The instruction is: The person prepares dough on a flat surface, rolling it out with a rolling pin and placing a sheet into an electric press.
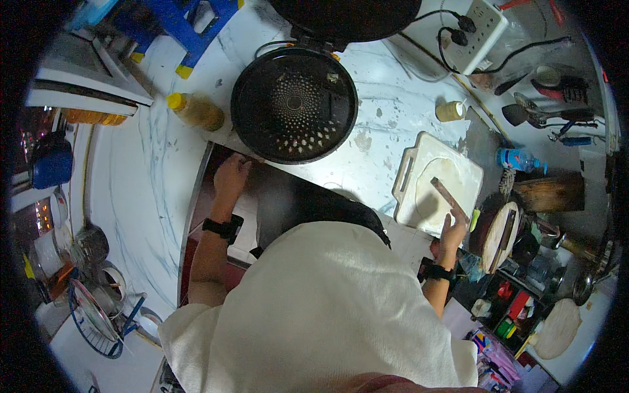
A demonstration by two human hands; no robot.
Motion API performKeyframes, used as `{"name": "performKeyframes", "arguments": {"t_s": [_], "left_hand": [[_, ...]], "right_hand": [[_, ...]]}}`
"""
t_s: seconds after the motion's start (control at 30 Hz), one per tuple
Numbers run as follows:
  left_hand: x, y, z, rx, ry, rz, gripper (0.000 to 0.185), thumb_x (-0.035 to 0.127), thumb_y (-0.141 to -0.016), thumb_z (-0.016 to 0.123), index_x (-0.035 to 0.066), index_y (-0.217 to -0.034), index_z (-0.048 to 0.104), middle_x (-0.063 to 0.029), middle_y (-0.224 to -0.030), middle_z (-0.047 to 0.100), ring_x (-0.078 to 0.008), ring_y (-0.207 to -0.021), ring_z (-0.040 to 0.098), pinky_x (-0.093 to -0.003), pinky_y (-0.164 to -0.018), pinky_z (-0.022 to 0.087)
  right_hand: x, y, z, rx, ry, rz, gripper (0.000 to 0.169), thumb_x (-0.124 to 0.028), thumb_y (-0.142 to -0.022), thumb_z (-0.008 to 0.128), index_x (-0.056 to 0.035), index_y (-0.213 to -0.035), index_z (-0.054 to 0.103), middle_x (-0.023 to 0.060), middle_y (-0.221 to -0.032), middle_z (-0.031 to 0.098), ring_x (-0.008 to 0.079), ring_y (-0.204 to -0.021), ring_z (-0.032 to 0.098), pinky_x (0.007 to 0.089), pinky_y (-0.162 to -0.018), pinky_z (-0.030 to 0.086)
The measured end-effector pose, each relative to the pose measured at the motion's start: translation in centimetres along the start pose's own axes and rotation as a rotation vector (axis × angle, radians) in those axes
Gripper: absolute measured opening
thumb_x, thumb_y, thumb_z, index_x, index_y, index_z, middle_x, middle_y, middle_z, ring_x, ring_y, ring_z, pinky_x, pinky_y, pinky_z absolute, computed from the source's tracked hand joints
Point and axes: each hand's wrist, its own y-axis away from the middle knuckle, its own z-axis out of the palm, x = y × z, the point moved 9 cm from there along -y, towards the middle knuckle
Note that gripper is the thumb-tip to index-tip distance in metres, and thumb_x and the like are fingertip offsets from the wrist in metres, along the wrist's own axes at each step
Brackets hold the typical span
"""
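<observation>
My right hand [453, 233] grips the near end of a brown stick [447, 195], perhaps a rolling pin. The stick lies slantwise over a thin, pale sheet of dough [423, 184] on a white cutting board [407, 164] with a slotted handle. My left hand [233, 176] is at the counter's front edge, just below and left of a round electric griddle [295, 108]. Its fingers are curled, and whether they hold anything is hidden. The griddle's dark lid [349, 17] stands raised behind it. Pale specks lie on the dimpled plate near its front.
A yellow-capped bottle [199, 112] stands left of the griddle. Behind the board are a small jar [450, 111] and a power strip [476, 37] with plugged cords. Right of the board stand a water bottle [516, 159] and a round wooden lid [499, 240]. A dish rack [93, 319] is far left.
</observation>
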Motion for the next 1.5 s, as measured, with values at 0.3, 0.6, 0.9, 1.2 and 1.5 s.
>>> {"name": "performKeyframes", "arguments": {"t_s": [0.3, 0.6, 0.9, 1.2, 1.5], "left_hand": [[4.9, 1.7, -1.4, 0.064, -0.046, 0.063, 0.020, 0.024, -0.085, 0.064, 0.004, -0.089, 0.062, -0.0161, -0.085, 0.063, -0.0354, -0.081, 0.061, -0.0425, -0.068, 0.049], [20.9, 7.7, 4.0, -0.032, -0.148, 0.199, 0.019, 0.020, -0.084, 0.065, 0.002, -0.091, 0.063, -0.0171, -0.091, 0.062, -0.0363, -0.088, 0.058, -0.0434, -0.074, 0.048], [46.2, 9.2, 16.5, -0.084, -0.024, 0.815, 0.048, 0.015, -0.073, 0.073, 0.005, -0.116, 0.056, -0.0135, -0.118, 0.055, -0.0319, -0.114, 0.049, -0.0433, -0.098, 0.039], [53.9, 6.8, 24.7, -0.189, -0.142, 0.910, 0.037, 0.015, -0.078, 0.065, 0.004, -0.112, 0.059, -0.0149, -0.111, 0.060, -0.0341, -0.107, 0.053, -0.0423, -0.091, 0.044], [50.5, 5.1, 19.3, 0.042, -0.028, 0.798, 0.024, 0.015, -0.077, 0.066, 0.003, -0.098, 0.061, -0.0171, -0.097, 0.061, -0.0356, -0.090, 0.058, -0.0445, -0.076, 0.047]], "right_hand": [[2.4, 0.4, 0.9, 0.083, -0.060, -0.145, 0.026, -0.007, -0.083, 0.061, 0.0024, -0.107, 0.057, 0.0221, -0.110, 0.057, 0.0404, -0.102, 0.053, 0.0463, -0.090, 0.044], [13.9, 2.0, 1.3, 0.043, -0.148, -0.013, 0.037, -0.008, -0.083, 0.063, 0.0044, -0.116, 0.054, 0.0254, -0.119, 0.053, 0.0419, -0.109, 0.051, 0.0448, -0.096, 0.042], [16.2, -1.6, 1.0, 0.119, -0.103, -0.241, 0.053, -0.018, -0.080, 0.067, -0.0009, -0.127, 0.049, 0.0205, -0.128, 0.051, 0.0365, -0.118, 0.048, 0.0442, -0.100, 0.038], [15.7, -3.9, 5.0, 0.111, -0.120, -0.339, 0.038, -0.015, -0.077, 0.066, -0.0032, -0.112, 0.057, 0.0147, -0.114, 0.058, 0.0326, -0.109, 0.053, 0.0436, -0.094, 0.040], [9.5, -10.3, 2.4, 0.177, -0.187, -0.701, 0.014, -0.015, -0.082, 0.056, -0.0058, -0.092, 0.060, 0.0107, -0.091, 0.059, 0.0294, -0.092, 0.056, 0.0443, -0.082, 0.044]]}}
